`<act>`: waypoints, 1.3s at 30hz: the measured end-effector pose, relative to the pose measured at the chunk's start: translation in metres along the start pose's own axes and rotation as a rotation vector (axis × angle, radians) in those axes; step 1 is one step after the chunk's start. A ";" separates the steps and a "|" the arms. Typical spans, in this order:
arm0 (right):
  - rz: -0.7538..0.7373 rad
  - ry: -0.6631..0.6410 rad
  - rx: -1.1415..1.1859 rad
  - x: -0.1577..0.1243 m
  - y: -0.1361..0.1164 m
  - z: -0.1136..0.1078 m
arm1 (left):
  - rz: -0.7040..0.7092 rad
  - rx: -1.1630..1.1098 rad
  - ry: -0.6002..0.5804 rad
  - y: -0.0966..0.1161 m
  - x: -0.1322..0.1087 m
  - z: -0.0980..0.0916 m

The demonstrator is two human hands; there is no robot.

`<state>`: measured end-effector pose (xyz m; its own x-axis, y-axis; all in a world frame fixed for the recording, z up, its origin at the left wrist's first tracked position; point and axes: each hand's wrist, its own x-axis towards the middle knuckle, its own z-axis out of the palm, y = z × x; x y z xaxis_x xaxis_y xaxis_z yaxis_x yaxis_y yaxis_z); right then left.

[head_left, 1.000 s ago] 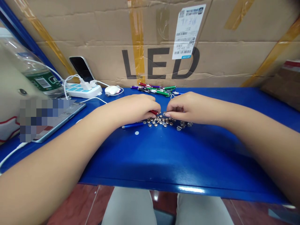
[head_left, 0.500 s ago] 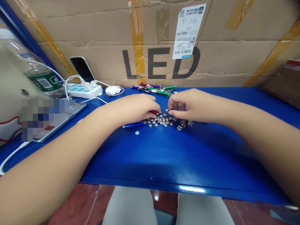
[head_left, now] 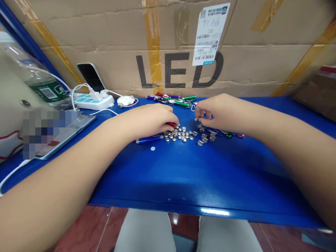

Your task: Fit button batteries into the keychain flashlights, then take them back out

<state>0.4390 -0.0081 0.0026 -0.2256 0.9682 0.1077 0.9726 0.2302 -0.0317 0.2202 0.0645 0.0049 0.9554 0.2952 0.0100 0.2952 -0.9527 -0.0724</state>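
Observation:
My left hand (head_left: 160,119) is closed on a red metal tube (head_left: 171,124), above the left edge of a scatter of small silver button cells (head_left: 180,134). My right hand (head_left: 210,110) pinches a small silver piece (head_left: 196,119) between thumb and fingers, over several ribbed silver caps (head_left: 204,140). A blue metal tube (head_left: 148,139) lies left of the cells, and a pale round disc (head_left: 153,148) is in front of it. Partly under my right hand lie blue, green and red clips (head_left: 228,134).
Behind the hands is a pile of coloured pens or small torches (head_left: 175,100). A large cardboard box (head_left: 112,42) stands at the back. At left are a power strip (head_left: 91,101), a phone (head_left: 68,134) and a bottle (head_left: 49,91).
My right hand has moved right and slightly back with the small silver piece, uncovering more caps and the coloured clips. My left hand has barely moved.

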 end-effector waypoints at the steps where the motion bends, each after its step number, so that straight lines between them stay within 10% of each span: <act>1: -0.009 0.010 -0.016 0.001 0.003 0.002 | 0.002 0.003 0.002 -0.001 0.000 0.000; 15: 0.071 -0.244 -0.241 -0.002 -0.001 -0.003 | -0.250 0.000 -0.042 -0.035 -0.006 0.000; 39: 0.023 -0.184 -0.160 -0.005 -0.003 -0.005 | -0.482 0.014 0.029 -0.074 -0.019 0.009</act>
<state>0.4369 -0.0138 0.0070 -0.1951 0.9780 -0.0742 0.9708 0.2033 0.1275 0.1800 0.1298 0.0007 0.7101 0.7002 0.0740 0.7041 -0.7070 -0.0665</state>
